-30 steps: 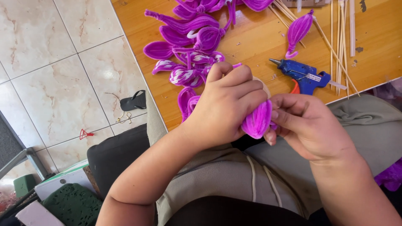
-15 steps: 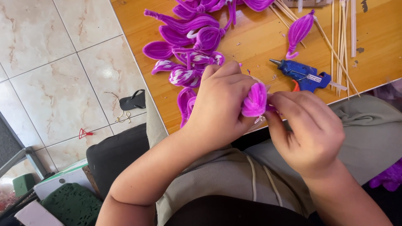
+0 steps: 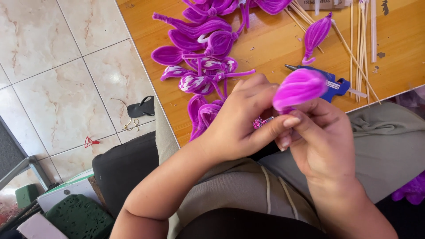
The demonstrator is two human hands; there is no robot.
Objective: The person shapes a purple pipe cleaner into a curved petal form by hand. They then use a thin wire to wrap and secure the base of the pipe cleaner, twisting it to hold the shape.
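Cardboard box edge (image 3: 321, 4) at top centre of frame, brown, with a printed label strip, mostly cut off. White flat box (image 3: 66, 191) at lower left, green stripe along its top edge, beside a dark green foam block (image 3: 79, 217) and a smaller green block (image 3: 25, 194). Pale pink slab (image 3: 37, 228) at bottom left corner.

Held at centre right of frame: magenta fuzzy petal (image 3: 300, 87), rounded bud shape, ribbed from bent pipe-cleaner strands, brighter pink than the rest. Raised above the lap, in front of the worktop (image 3: 274, 44) edge. Left hand (image 3: 241, 121) closed around the petal's base, thumb laid across below it. Right hand (image 3: 321, 141) closed too, fingertips pinching the petal's lower end from the right; both hands touching each other there. Small patterned pink bit (image 3: 259, 123) seen between the hands, too small to tell.

On the wooden worktop, upper centre: pile of purple petals (image 3: 199, 48), some with white stripes, stems tangled. Single purple petal (image 3: 316, 35) apart at upper right, lying on wooden skewers (image 3: 358, 48). Blue glue gun (image 3: 330, 86) just behind the held petal, nozzle pointing left.

Tiled floor (image 3: 57, 66) at left, black clip (image 3: 141, 107) and red scrap (image 3: 90, 142) lying on it. Grey trousers (image 3: 389, 141) at right.
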